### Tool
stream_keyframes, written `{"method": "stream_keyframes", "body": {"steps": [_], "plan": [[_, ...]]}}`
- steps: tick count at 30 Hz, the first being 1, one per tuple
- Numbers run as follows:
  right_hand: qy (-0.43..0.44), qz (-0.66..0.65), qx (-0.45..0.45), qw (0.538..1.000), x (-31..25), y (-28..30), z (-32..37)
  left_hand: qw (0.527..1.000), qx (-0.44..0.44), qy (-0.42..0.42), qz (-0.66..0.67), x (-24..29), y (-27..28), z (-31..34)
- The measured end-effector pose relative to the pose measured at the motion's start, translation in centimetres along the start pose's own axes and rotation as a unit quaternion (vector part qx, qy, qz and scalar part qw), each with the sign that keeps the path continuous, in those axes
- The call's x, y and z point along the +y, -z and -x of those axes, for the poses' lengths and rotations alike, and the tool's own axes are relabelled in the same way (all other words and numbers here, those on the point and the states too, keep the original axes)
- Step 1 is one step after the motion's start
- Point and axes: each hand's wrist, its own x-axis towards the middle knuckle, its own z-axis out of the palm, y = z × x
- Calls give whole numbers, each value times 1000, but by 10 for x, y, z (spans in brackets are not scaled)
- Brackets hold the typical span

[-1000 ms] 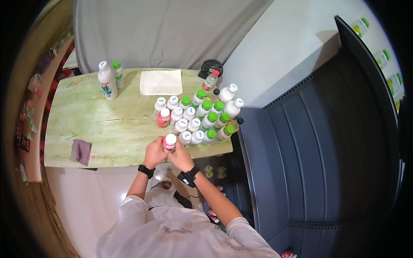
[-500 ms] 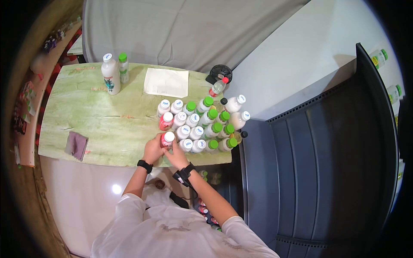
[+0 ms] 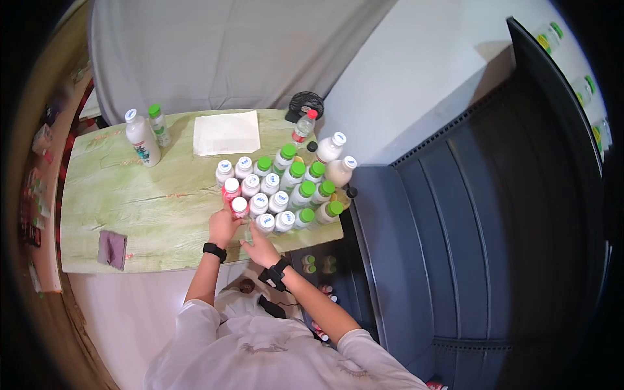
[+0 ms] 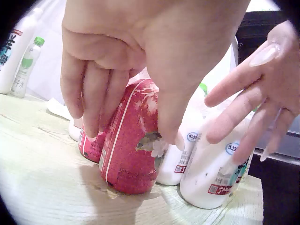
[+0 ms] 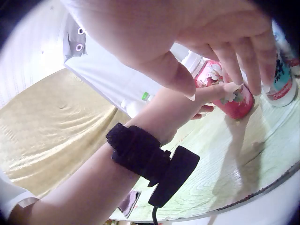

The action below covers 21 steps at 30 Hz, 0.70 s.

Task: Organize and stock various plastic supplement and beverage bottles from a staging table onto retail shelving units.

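The fingers (image 4: 93, 98) of our left hand (image 4: 140, 42) curl round the red bottle (image 4: 129, 145) standing on the green table (image 4: 37, 183), while our right hand (image 4: 262, 93) hovers spread-fingered, so a clumsy nudge could, we judge, topple the crowded white bottles (image 4: 211, 173) just beside it.

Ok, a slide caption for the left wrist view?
Left hand grips a red bottle on the green table, right hand open beside white bottles.

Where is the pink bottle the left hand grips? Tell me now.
Head view: the pink bottle stands on the green table at the left edge of the bottle cluster, gripped by the left hand, with a second pink bottle just behind it.
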Motion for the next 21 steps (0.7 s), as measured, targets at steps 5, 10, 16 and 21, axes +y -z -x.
{"method": "stream_keyframes", "body": {"steps": [5,10,16,21], "plan": [[-17,-13,3,1000,2,19,30,998,-11,37,-41,-1,3,7],[-25,-55,38,997,5,48,77,984,3,-25,-175,14,31,24],[-16,-77,183,980,1,97,146,988,12,-121,-100,125,54,30],[-74,-97,310,943,11,137,213,958,-18,-282,-50,205,11,43]]}}
